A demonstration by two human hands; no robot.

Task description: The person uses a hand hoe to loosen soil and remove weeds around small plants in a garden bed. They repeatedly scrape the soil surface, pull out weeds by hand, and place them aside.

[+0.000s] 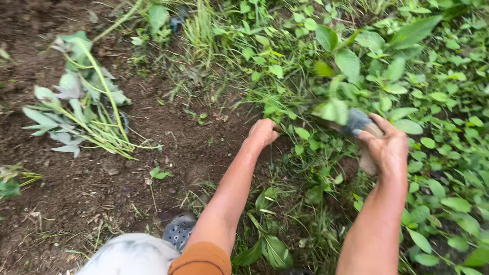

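Head view, looking down over both outstretched arms onto a garden edge where bare soil meets green growth. The left hand (pixel 263 132) is curled closed, knuckles up, pressed into the low weeds (pixel 285 109) at the border of the soil; whether it clasps stems inside the fist cannot be told, since the fingers are turned under. The right hand (pixel 386 147) is wrapped around the pale wooden handle of a small hand tool (pixel 356 122), whose dark metal blade projects up and to the left of the thumb and is partly screened by broad leaves in front of it. The tool lies well to the right of the left hand, with a tangle of grass and weeds between them.

To the left, on the dark bare soil (pixel 168 137), lies a heap of pulled plants (pixel 84 109) with pale green stalks and greyish leaves, well apart from both hands. The dense leafy ground cover (pixel 438 102) fills the right side and hides the ground beneath the right hand.

At the bottom edge appear an orange sleeve (pixel 201 259), a light grey trouser knee (pixel 130 254), and a grey perforated clog (pixel 179 230) standing on the soil beside the left forearm.
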